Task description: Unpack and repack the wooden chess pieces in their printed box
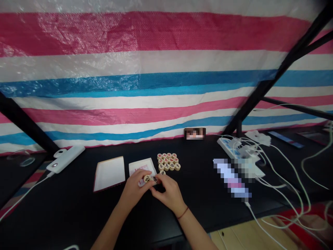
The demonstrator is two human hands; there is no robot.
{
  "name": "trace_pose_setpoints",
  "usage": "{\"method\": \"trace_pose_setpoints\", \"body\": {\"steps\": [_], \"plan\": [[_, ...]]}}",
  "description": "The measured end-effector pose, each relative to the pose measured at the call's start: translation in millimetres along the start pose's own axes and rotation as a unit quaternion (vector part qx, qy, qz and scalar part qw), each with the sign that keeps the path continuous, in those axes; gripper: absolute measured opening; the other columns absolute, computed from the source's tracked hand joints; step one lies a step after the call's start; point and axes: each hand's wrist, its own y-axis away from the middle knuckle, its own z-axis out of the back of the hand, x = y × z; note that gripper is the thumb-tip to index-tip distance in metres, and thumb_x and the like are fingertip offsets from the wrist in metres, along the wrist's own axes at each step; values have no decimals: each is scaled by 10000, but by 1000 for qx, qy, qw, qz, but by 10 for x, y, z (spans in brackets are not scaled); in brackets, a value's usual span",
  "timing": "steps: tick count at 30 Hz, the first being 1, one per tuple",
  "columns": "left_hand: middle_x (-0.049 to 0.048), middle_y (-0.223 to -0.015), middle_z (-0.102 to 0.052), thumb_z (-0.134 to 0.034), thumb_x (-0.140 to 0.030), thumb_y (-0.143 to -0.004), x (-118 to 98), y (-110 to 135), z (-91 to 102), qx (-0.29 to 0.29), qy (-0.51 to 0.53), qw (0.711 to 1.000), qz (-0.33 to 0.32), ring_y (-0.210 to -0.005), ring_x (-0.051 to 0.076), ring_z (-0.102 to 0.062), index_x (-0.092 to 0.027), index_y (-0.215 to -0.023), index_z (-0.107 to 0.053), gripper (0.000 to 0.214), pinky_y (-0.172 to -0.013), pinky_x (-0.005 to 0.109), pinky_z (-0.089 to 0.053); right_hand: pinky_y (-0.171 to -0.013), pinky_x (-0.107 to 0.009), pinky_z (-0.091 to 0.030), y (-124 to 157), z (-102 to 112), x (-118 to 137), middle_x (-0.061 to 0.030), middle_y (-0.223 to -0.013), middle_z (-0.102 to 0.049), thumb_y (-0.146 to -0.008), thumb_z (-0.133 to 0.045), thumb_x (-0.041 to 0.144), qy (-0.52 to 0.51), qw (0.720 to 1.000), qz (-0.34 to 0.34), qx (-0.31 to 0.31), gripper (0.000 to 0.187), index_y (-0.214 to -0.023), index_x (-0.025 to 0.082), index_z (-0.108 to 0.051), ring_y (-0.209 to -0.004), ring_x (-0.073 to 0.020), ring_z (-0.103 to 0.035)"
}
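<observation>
My left hand (137,185) and my right hand (168,191) meet over the black table (67,205), both pinched round small round wooden game pieces (147,178) with red and black characters. They hover at the near edge of a shallow white box half (142,166). A cluster of several more round pieces (168,161) lies just behind my right hand. A second white box half (109,173) lies to the left of my left hand.
A white power bank (65,159) with a cable lies at the left. A white power strip (234,147) with several plugs and tangled white cables sits at the right. A striped red, white and blue tarp (156,86) hangs behind, crossed by black frame bars.
</observation>
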Motion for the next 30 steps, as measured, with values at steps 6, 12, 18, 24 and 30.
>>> {"method": "trace_pose_setpoints", "body": {"steps": [6,12,18,24,30], "plan": [[19,-957,-705,-642,-304,-816,-210,-138,-194,18,17,1000,2,-901,192,-649,-254,-1018,-688,214,-852,327,-520,-603,-238,-498,-11,26,4,-26,-775,-646,-828,-566,183,-14,998,15,-55,142,-969,192,-578,-661,-138,-605],[31,-957,-704,-615,-300,-828,-166,-159,-283,-3,23,1000,-3,-881,188,-646,-235,-1037,-686,231,-837,315,-521,-614,-246,-507,-12,27,-8,-28,-792,-639,-822,-557,190,-16,998,0,-62,172,-993,189,-574,-651,-137,-595],[62,-1062,-702,-538,-385,-874,82,-73,-138,-123,-12,990,60,-966,213,-655,-211,-1107,-634,306,-874,343,-512,-646,-291,-492,34,110,-197,-53,-840,-626,-827,-530,236,48,975,-123,-179,197,-1011,181,-577,-675,-160,-555],[77,-1055,-693,-495,-421,-890,140,-71,-34,-156,-20,983,92,-886,206,-664,-201,-1076,-609,310,-744,309,-539,-652,-304,-407,158,176,-364,-19,-696,-595,-789,-541,289,130,966,-201,-100,160,-878,185,-625,-675,-186,-537],[83,-1070,-678,-491,-353,-894,121,-54,-114,-129,-44,988,70,-902,195,-654,-194,-1190,-563,344,-809,321,-522,-674,-306,-337,209,126,-388,-37,-794,-637,-815,-581,338,182,959,-215,-19,275,-1035,192,-658,-776,-213,-559]]}}
